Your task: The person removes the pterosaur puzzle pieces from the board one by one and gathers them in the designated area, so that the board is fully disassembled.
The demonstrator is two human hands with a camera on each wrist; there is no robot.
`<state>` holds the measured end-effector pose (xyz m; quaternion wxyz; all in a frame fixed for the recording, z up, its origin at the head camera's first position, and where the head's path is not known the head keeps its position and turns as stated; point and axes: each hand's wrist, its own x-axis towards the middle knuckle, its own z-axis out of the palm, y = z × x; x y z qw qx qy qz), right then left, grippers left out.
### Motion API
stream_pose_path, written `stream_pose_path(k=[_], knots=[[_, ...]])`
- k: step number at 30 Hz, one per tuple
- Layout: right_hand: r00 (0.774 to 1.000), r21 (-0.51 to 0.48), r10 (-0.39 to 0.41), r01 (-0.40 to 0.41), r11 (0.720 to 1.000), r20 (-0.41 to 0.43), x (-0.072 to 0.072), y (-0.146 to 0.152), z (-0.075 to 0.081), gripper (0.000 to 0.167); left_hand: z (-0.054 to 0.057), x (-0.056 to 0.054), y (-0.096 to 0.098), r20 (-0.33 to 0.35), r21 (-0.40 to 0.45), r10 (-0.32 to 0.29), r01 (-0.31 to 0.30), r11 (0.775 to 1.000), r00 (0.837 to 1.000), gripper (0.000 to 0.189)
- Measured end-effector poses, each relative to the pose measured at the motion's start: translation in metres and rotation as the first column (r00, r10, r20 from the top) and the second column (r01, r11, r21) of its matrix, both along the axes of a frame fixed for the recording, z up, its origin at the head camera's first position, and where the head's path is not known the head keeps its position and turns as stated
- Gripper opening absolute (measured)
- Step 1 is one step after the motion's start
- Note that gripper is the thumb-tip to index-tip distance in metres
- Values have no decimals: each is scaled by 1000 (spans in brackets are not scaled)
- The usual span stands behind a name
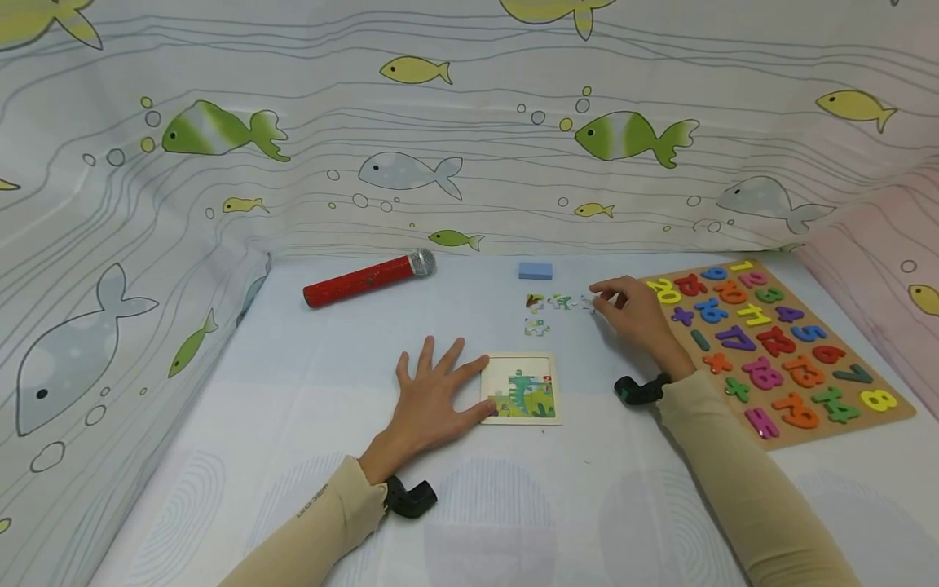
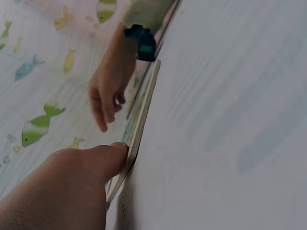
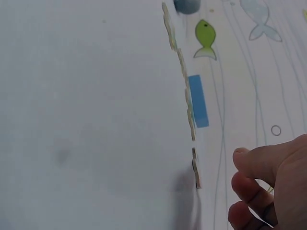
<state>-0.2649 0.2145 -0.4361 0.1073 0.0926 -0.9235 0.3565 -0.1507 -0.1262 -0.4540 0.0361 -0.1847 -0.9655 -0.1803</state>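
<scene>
My left hand [image 1: 433, 399] lies with fingers spread at the left side of a small framed dinosaur jigsaw puzzle [image 1: 521, 399]. Its thumb and index finger touch the frame; the left wrist view shows the thumb [image 2: 112, 160] resting on the rim. Part of the picture is filled, and the upper left of the board is bare. Beyond the frame lie several loose jigsaw pieces [image 1: 537, 327]. My right hand [image 1: 641, 318] hovers at the right end of their row, by a piece [image 1: 588, 302]. In the right wrist view its fingers are loosely bent, with nothing visible between them.
A blue block [image 1: 535, 271] sits behind the loose pieces. To the back left lies a red microphone [image 1: 359, 281] with a silver head. A board of coloured numbers [image 1: 904, 410] takes up the right side. A fish-patterned cloth wall [image 1: 513, 220] stands behind the table.
</scene>
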Motion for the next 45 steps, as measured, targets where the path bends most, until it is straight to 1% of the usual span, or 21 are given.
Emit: stream_pose_path(k=[3, 5, 9, 14, 18, 22, 25, 27, 30, 34, 41, 45], knots=[[1000, 16, -12, 12, 1000, 18, -1, 4, 2, 26, 0, 0, 0, 1, -5, 0, 0, 1000, 1000, 70], [1000, 13, 3, -3, 1000, 31, -1, 4, 4, 26, -1, 0, -1, 0, -6, 0, 0, 1000, 1000, 70], [995, 12, 83, -84, 996, 59, 2, -1, 9, 27, -1, -1, -1, 0, 0, -1, 1, 1000, 1000, 70], [974, 21, 208, -211, 977, 91, 6, -11, 13, 27, -2, -2, -1, 7, -3, 2, -2, 1000, 1000, 70], [943, 24, 321, -324, 946, 87, 10, -19, 15, 25, -2, -2, -1, 14, -3, 1, -1, 1000, 1000, 70], [896, 6, 436, -438, 899, 79, 17, -31, 17, 26, -2, -2, -1, 4, 3, 4, -4, 1000, 1000, 70], [860, -10, 504, -505, 863, 77, 24, -39, 15, 27, -2, -3, -1, 5, 4, 6, -6, 1000, 1000, 69], [840, -17, 536, -537, 844, 85, 30, -43, 12, 26, -2, -3, -1, 12, 4, 5, -5, 1000, 1000, 70], [816, -12, 569, -571, 821, 103, 39, -49, 9, 26, -2, -3, -1, 19, 4, 1, -1, 1000, 1000, 70], [795, 2, 597, -601, 800, 108, 49, -56, 7, 26, -2, -4, 0, 16, 3, -2, 1, 1000, 1000, 70], [779, 89, 608, -623, 777, 150, 57, -66, 6, 33, -2, -4, 0, 12, 4, -5, 5, 1000, 1000, 70], [775, 107, 611, -629, 770, 161, 59, -68, 5, 36, -2, -3, -1, 6, 3, -3, 3, 1000, 1000, 70]])
